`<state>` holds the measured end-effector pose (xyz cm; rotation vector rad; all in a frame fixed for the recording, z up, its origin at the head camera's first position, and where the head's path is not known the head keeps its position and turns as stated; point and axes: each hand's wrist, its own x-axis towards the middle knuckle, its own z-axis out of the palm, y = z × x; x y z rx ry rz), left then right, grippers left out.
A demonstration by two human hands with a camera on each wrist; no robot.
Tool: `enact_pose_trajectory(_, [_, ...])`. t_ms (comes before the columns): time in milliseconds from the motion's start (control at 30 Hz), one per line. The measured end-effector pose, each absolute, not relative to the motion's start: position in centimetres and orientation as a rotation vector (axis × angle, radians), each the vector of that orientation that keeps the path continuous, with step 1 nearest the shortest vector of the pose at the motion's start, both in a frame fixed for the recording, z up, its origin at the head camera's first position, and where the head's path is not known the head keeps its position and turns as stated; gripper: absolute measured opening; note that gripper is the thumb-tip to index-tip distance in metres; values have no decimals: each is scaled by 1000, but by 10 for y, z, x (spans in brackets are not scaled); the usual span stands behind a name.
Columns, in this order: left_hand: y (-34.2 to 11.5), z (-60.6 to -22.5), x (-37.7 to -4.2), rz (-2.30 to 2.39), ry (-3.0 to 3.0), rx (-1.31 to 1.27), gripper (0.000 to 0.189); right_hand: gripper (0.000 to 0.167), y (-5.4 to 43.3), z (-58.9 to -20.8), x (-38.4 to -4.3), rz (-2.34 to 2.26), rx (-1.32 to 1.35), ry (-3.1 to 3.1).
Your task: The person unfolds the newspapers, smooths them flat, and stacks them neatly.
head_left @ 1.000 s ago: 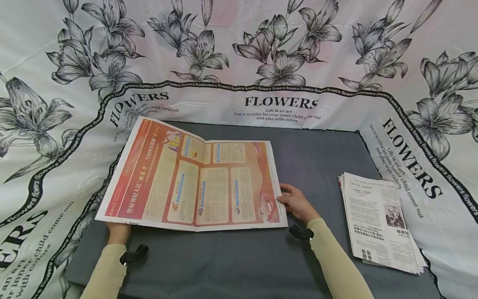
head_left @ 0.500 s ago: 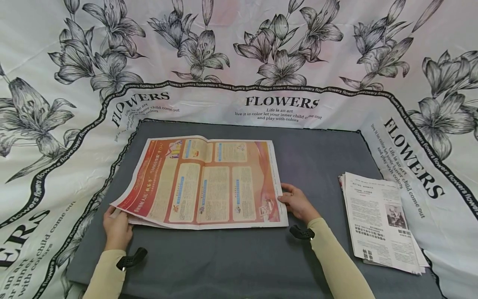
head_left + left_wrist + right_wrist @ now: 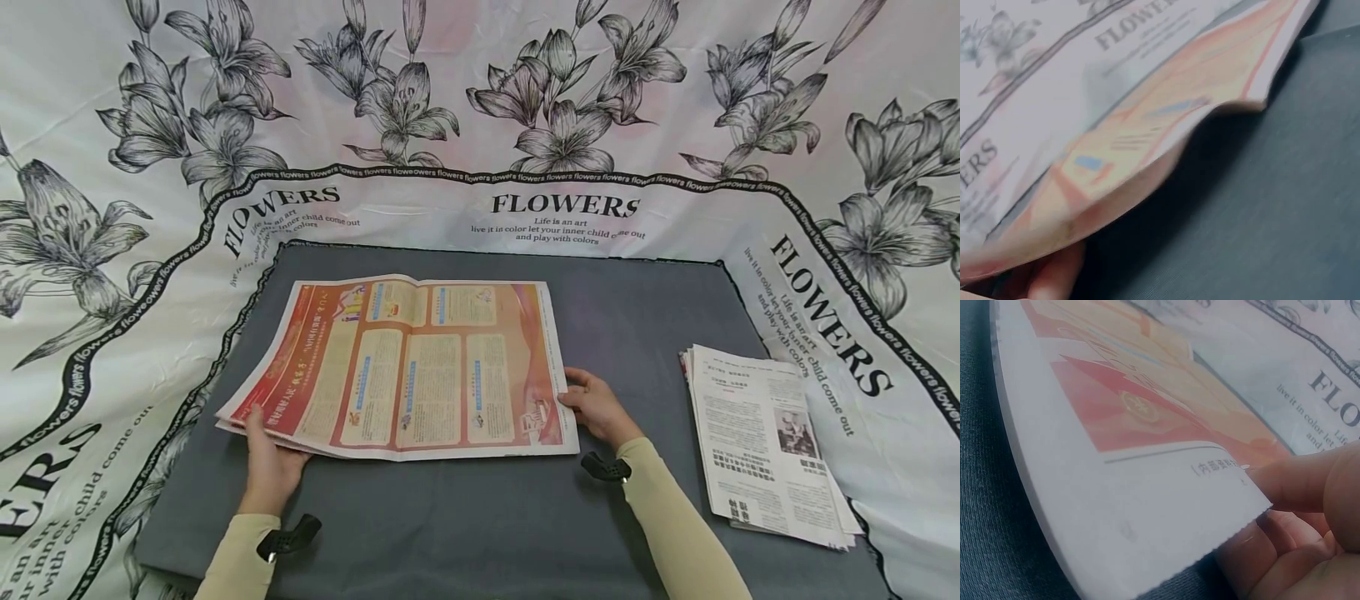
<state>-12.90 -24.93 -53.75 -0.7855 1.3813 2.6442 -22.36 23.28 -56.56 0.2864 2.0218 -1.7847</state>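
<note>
An open newspaper (image 3: 435, 367) with red and orange printed pages lies across the middle of the grey surface, its left end raised a little. At its lower left edge my left hand (image 3: 272, 467) grips it, thumb on the top page and fingers underneath. The left wrist view shows the sagging paper edge (image 3: 1147, 175) with part of the fingers (image 3: 1057, 275) below it. My right hand (image 3: 600, 408) pinches the newspaper's right edge. Up close in the right wrist view, thumb and fingers (image 3: 1297, 481) hold the white margin (image 3: 1129, 512) near a jagged-cut border.
A stack of folded newspapers (image 3: 757, 450) in black and white print lies at the right side of the grey surface (image 3: 465, 525). White flower-printed cloth (image 3: 420, 208) borders the surface at the back and both sides. Each wrist wears a black strap (image 3: 288, 537).
The newspaper's lifted left page has come down. My left hand let its corner drop from underneath, then shifted right along the lower edge, thumb now on top. The right hand stays put.
</note>
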Motion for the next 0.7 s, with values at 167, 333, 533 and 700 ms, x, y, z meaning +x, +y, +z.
enact_pose_trajectory(167, [-229,-537,-126,2566,1443,-776,56,64,233,-564,-224,-1795,291,2019])
enact_pose_trajectory(333, [-216,-545,-122,2613,1453,-805,40,63,233,-564,-224,-1816,284,2017])
enact_pose_trajectory(533, [-206,-554,-112,2612,1487,-863,43,62,231,-566,-221,-1834,343,2023])
enact_pose_trajectory(700, [-196,-557,-109,2531,1576,-873,54,65,228,-567,-213,-1845,366,2027])
